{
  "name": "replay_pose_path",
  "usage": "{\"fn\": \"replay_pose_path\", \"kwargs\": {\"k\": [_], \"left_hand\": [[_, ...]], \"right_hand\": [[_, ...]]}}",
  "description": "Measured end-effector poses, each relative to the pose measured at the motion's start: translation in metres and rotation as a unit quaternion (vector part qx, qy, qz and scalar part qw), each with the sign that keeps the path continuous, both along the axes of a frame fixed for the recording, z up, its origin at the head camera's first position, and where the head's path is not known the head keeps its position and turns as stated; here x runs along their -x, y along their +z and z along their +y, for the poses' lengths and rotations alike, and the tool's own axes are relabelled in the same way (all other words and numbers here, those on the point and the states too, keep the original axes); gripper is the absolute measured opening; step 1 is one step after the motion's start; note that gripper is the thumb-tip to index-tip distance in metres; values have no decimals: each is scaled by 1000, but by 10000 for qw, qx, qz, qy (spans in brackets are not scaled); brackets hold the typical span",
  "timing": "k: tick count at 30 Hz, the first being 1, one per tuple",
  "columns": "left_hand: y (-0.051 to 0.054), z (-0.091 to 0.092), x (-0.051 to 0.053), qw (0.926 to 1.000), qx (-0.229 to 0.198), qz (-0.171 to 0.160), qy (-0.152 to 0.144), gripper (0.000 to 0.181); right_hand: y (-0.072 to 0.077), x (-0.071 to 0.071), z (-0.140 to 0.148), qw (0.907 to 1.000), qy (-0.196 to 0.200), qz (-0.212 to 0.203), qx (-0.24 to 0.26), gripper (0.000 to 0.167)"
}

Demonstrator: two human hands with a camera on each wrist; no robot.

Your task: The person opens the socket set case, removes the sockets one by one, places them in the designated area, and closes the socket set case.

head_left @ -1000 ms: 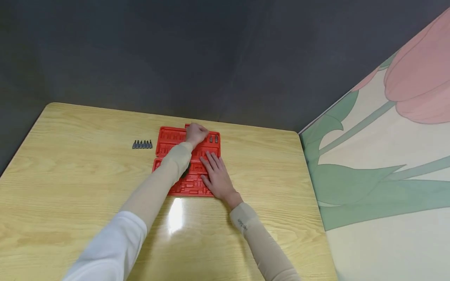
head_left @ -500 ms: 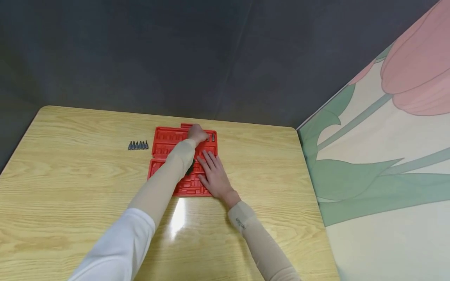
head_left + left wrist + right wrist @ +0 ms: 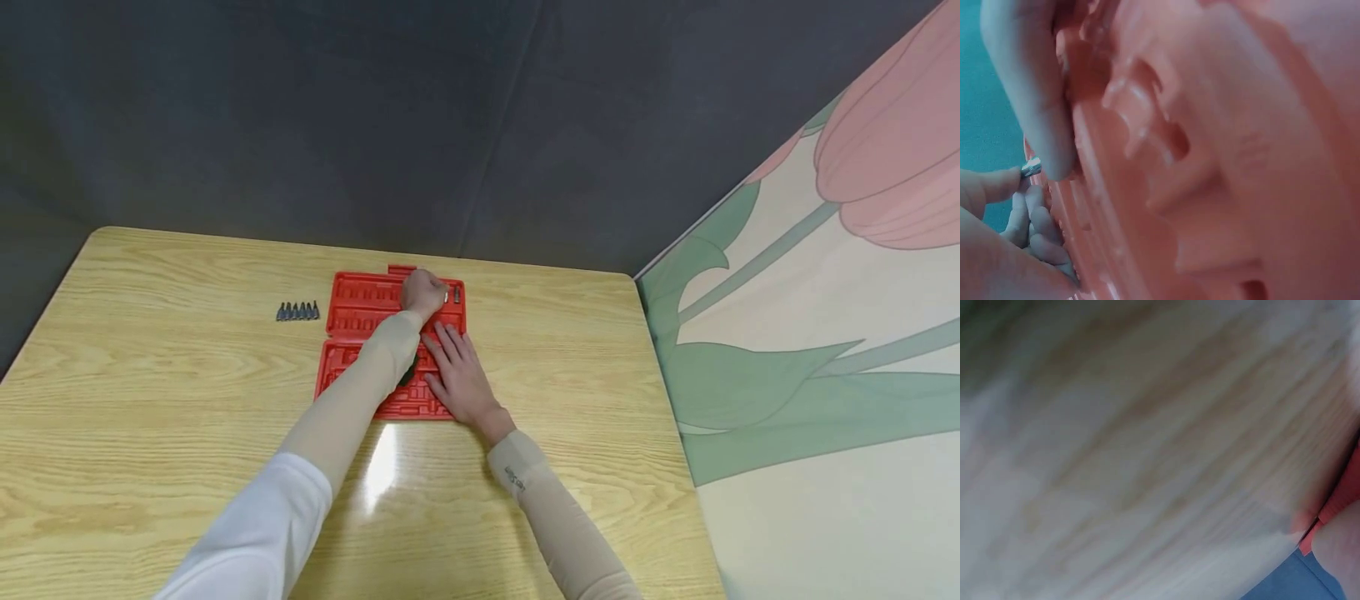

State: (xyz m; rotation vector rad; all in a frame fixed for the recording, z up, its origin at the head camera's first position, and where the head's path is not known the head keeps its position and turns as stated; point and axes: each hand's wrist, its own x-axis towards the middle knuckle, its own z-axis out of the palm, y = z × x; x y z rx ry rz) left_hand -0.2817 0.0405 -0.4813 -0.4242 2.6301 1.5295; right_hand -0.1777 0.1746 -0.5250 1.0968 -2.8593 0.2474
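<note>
A red moulded tool case [image 3: 352, 321] lies unfolded on the table, with shaped recesses in both halves. My left hand [image 3: 423, 293] is over its far half. In the left wrist view the thumb [image 3: 997, 184] and a finger pinch a small silver socket bit [image 3: 1031, 167] at the case. Another socket bit [image 3: 457, 294] sits in the case just right of that hand. My right hand [image 3: 463, 383] rests with fingers spread on the case's right side. Several dark socket bits [image 3: 297, 312] stand in a row on the table, left of the case.
A dark object [image 3: 408, 372] in the near half is partly hidden by my left forearm. The wooden table [image 3: 187, 400] meets a dark partition [image 3: 315, 125] behind. On the right stands a wall with a tulip pattern [image 3: 787, 400].
My left hand has shifted slightly right over the far half, to the left one of the two socket bits there. The right hand stays in place. The head view has tilted a little.
</note>
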Motion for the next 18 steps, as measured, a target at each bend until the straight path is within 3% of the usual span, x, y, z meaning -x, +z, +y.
{"fn": "replay_pose_path", "kwargs": {"k": [6, 10, 12, 15, 18], "left_hand": [[-3, -3, 1, 9993, -315, 145, 132, 20], [-1, -13, 3, 9917, -1254, 184, 215, 22], [2, -21, 4, 9797, -1993, 71, 223, 24], [9, -40, 6, 9538, -2985, -266, 232, 28], [22, -69, 8, 9330, -3556, -519, 208, 34]], "right_hand": [[-1, 1, -1, 9998, 159, 49, 114, 57], [-2, 4, -2, 9997, 203, 32, 134, 58], [-2, 6, -2, 9998, 181, 3, 82, 59], [-1, 9, -3, 9998, 151, -88, -54, 60], [-1, 13, -2, 9996, 150, -133, -182, 61]]}}
